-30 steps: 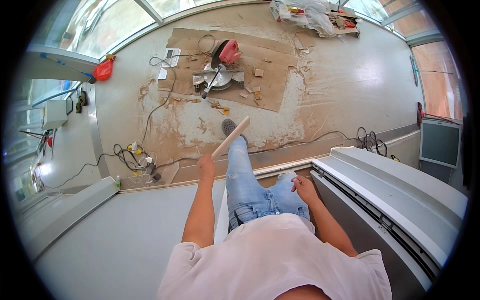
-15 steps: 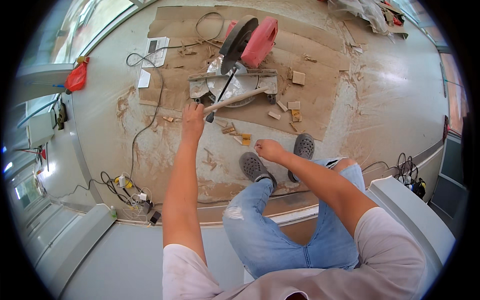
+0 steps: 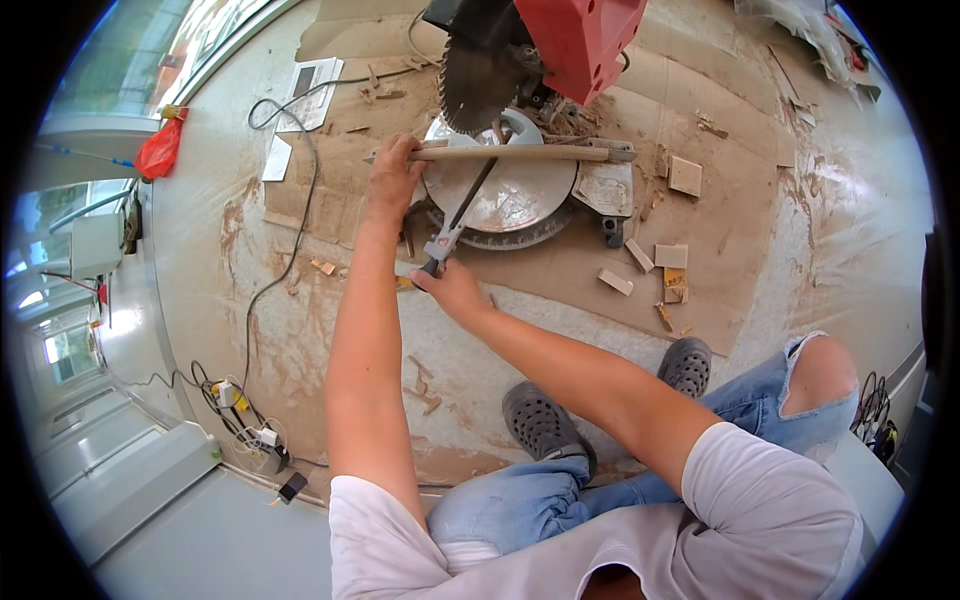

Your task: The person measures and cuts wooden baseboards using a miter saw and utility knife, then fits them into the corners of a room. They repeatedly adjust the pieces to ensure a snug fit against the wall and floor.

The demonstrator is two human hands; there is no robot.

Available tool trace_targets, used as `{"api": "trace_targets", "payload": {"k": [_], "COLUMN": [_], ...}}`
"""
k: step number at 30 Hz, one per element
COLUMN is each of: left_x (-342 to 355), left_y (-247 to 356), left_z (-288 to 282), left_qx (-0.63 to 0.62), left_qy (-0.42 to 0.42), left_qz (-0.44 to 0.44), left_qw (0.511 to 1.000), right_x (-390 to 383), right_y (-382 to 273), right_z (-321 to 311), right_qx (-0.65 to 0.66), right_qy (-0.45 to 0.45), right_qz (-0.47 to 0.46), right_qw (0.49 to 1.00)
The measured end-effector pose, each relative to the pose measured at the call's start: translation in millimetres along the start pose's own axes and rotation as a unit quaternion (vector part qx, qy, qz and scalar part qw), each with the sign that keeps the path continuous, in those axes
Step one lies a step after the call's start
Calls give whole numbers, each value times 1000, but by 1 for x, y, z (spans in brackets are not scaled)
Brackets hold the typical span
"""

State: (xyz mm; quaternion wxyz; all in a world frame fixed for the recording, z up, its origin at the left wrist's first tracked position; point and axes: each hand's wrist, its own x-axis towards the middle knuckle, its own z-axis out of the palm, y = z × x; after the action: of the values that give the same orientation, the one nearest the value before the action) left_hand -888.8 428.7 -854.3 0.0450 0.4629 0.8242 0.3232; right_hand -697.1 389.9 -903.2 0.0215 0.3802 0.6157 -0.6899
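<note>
A mitre saw with a red housing (image 3: 583,45) and a dark toothed blade (image 3: 470,75) sits on brown cardboard (image 3: 720,280), its blade raised above a round metal table (image 3: 515,195). A pale wooden strip (image 3: 540,152) lies across that table along the fence. My left hand (image 3: 395,175) grips the strip's left end. At the front of the saw, my right hand (image 3: 445,288) is closed on the black handle (image 3: 430,268) of the table's arm. Offcut blocks (image 3: 684,175) lie to the right of the saw.
Cables (image 3: 283,275) run over the dusty floor at left to power strips (image 3: 265,450). A phone (image 3: 292,486) lies near them. A red bag (image 3: 160,150) and white sheets (image 3: 306,90) are at upper left, plastic sheeting (image 3: 790,40) at upper right. My clogs (image 3: 540,420) rest below the cardboard.
I have come down closer to the saw. The wooden strip has moved from my left side onto the saw's table. My right hand has moved forward and left and taken hold of the handle.
</note>
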Motion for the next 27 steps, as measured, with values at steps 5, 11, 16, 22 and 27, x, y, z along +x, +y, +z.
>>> {"api": "trace_targets", "payload": {"k": [5, 11, 16, 22, 27], "left_x": [12, 4, 5, -2, -5], "left_y": [0, -9, -19, -20, -24], "left_z": [-5, 6, 16, 13, 21], "left_qx": [-58, 59, 61, 83, 69], "left_qy": [-67, -5, 10, 49, 53], "left_qz": [-83, 44, 72, 120, 126], "left_qw": [993, 997, 995, 988, 988], "right_x": [23, 20, 2, -31, -36], "right_y": [30, 25, 28, 36, 50], "right_z": [44, 31, -10, -108, -176], "right_qx": [253, 245, 149, 89, 15], "right_qy": [50, 0, -45, -189, -198], "right_qz": [-44, -66, -40, -4, 24], "right_qw": [965, 967, 987, 978, 980]}}
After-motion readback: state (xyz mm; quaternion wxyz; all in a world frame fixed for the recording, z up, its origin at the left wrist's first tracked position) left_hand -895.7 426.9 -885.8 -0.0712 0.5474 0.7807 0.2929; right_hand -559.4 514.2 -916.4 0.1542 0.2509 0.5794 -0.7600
